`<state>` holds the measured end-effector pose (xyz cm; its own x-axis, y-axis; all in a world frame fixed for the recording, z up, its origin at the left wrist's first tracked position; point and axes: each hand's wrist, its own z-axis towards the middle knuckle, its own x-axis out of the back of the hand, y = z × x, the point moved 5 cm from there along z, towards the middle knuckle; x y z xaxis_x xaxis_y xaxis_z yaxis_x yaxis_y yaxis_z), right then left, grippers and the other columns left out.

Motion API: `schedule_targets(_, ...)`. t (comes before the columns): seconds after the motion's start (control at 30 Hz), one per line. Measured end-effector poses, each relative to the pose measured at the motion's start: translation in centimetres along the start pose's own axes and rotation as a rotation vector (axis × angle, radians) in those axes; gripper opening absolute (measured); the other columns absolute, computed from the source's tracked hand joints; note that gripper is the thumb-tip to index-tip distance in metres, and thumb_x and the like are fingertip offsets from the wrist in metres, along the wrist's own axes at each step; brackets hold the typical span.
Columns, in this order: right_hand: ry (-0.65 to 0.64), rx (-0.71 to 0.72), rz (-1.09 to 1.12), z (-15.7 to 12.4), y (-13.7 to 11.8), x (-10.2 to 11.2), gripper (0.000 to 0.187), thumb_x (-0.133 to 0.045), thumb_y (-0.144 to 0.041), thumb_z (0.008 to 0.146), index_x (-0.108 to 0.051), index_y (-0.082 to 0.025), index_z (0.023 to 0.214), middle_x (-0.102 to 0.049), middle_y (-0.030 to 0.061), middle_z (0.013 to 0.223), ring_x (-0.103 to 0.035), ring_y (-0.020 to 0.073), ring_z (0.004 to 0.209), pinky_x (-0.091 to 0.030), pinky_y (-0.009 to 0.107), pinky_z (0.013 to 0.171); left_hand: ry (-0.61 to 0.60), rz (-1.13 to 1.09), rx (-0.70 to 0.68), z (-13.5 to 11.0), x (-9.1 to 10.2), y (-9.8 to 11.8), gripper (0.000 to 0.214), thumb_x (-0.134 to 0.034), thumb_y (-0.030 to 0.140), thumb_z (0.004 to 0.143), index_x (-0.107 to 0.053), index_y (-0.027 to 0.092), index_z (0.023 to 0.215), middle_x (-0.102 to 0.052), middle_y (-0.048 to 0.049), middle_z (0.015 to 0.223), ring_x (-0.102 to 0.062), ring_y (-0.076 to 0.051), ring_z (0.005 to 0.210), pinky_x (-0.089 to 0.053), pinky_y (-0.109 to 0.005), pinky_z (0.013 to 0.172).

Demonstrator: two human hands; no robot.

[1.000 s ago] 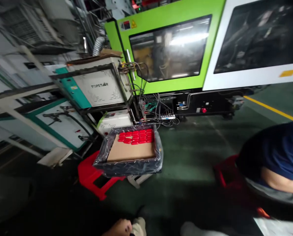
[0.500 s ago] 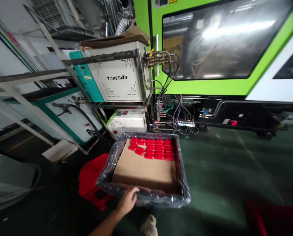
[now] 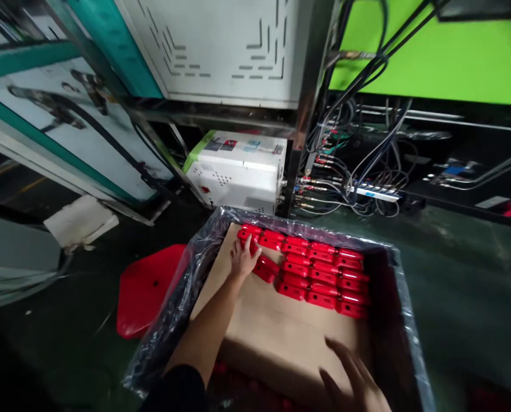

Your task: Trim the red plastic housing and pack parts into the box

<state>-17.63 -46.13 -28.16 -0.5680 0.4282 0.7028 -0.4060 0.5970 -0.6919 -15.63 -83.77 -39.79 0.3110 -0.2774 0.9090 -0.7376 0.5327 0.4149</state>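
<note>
A box lined with a dark plastic bag [image 3: 195, 257] fills the lower middle of the view. A brown cardboard sheet [image 3: 276, 332] lies inside it. Several red plastic parts [image 3: 324, 277] sit in rows on the sheet's far end. My left hand [image 3: 243, 258] reaches into the box, its fingers resting on the leftmost red parts; whether it grips one is unclear. My right hand [image 3: 356, 380] hovers over the near right part of the cardboard with fingers spread, holding nothing.
A red plastic stool [image 3: 146, 289] stands left of the box. Behind the box are a small white control unit [image 3: 238, 169], a tangle of cables [image 3: 358, 166], a white cabinet [image 3: 233, 46] and a green machine [image 3: 435, 57]. Green floor [image 3: 470, 274] lies to the right.
The view has closed in on the box. My left hand has gone from the box's near rim to the red parts at the far end. My right hand has come into view.
</note>
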Motion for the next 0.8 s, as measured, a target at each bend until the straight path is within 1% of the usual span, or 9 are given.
schedule_targets(0.1,0.000,0.279,-0.234,10.1,-2.7,-6.5,0.056,-0.052,-0.045,0.095,-0.044,-0.019,0.143,-0.053,0.0149,0.142,-0.047,0.0292,0.135,-0.047,0.048,0.109,0.071,-0.017,0.021,-0.9,-0.8,-1.0,0.073,-0.058,0.048,0.093,-0.026,0.019,0.153,-0.036,-0.0208,0.151,-0.031,-0.039,0.142,-0.030,-0.061,0.115)
schedule_targets(0.17,-0.069,0.363,-0.380,15.5,-4.4,-10.9,0.076,-0.065,-0.044,0.087,-0.036,-0.010,0.148,-0.039,0.0204,0.153,-0.027,0.0352,0.147,-0.035,0.052,0.117,0.075,-0.031,0.009,-2.4,-0.3,-2.3,0.074,-0.061,0.047,0.092,-0.029,0.019,0.152,-0.040,-0.0215,0.147,-0.034,-0.038,0.140,-0.028,-0.057,0.116)
schedule_targets(0.23,-0.124,0.368,-0.423,19.1,-5.6,-14.0,0.092,-0.078,-0.040,0.075,-0.034,-0.005,0.148,-0.037,0.0253,0.152,-0.019,0.0426,0.148,-0.025,0.058,0.119,0.059,-0.048,0.001,-4.1,0.8,-4.1,0.073,-0.065,0.042,0.089,-0.034,0.019,0.150,-0.044,-0.0220,0.144,-0.038,-0.039,0.137,-0.028,-0.058,0.116)
schedule_targets(0.33,-0.170,0.345,-0.428,21.7,-6.3,-16.3,0.086,-0.080,-0.027,0.072,-0.038,-0.003,0.144,-0.046,0.0281,0.145,-0.029,0.0446,0.143,-0.019,0.060,0.119,0.024,-0.110,-0.006,-6.4,2.5,-6.5,0.075,-0.073,0.033,0.082,-0.040,0.018,0.147,-0.047,-0.0214,0.142,-0.040,-0.040,0.135,-0.030,-0.059,0.115)
schedule_targets(0.47,-0.189,0.310,-0.374,22.0,-6.8,-16.2,0.068,-0.062,-0.015,0.081,-0.039,-0.005,0.144,-0.053,0.0254,0.138,-0.042,0.0385,0.134,-0.014,0.060,0.120,-0.020,-0.317,0.005,-7.8,3.1,-8.3,0.076,-0.077,0.021,0.073,-0.046,0.022,0.143,-0.048,-0.0164,0.143,-0.038,-0.038,0.138,-0.030,-0.057,0.117)
schedule_targets(0.6,-0.195,0.191,-0.206,20.2,-8.0,-14.5,0.072,-0.054,-0.009,0.078,-0.034,-0.003,0.147,-0.044,0.0281,0.144,-0.040,0.0406,0.135,-0.022,0.062,0.118,0.004,-0.629,0.168,-8.4,3.5,-9.2,0.078,-0.073,0.028,0.073,-0.042,0.020,0.144,-0.045,-0.0172,0.145,-0.042,-0.036,0.136,-0.032,-0.056,0.117)
schedule_targets(0.7,-0.290,0.112,0.032,15.4,-9.1,-11.9,0.079,-0.061,-0.018,0.080,-0.028,-0.007,0.150,-0.046,0.0231,0.144,-0.047,0.0330,0.131,-0.041,0.048,0.111,-0.030,-0.911,0.315,-10.3,4.6,-8.8,0.081,-0.059,0.047,0.082,-0.023,0.022,0.151,-0.048,-0.0184,0.143,-0.055,-0.033,0.126,-0.047,-0.054,0.106)
schedule_targets(0.73,-0.358,0.088,0.132,13.0,-9.4,-10.6,0.078,-0.063,-0.024,0.082,-0.030,-0.011,0.150,-0.048,0.0199,0.143,-0.053,0.0285,0.126,-0.047,0.041,0.106,-0.069,-0.992,0.330,-11.3,5.1,-8.2,0.078,-0.051,0.051,0.086,-0.021,0.023,0.151,-0.052,-0.0181,0.140,-0.058,-0.033,0.123,-0.051,-0.053,0.102)
schedule_targets(0.8,-0.525,0.009,0.347,7.0,-9.6,-7.4,0.061,-0.060,-0.035,0.091,-0.039,-0.018,0.146,-0.053,0.0146,0.138,-0.059,0.0247,0.118,-0.053,0.043,0.098,-0.206,-1.187,0.341,-13.7,5.7,-6.3,0.071,-0.041,0.059,0.087,-0.029,0.026,0.149,-0.061,-0.0151,0.131,-0.062,-0.033,0.119,-0.054,-0.054,0.096)
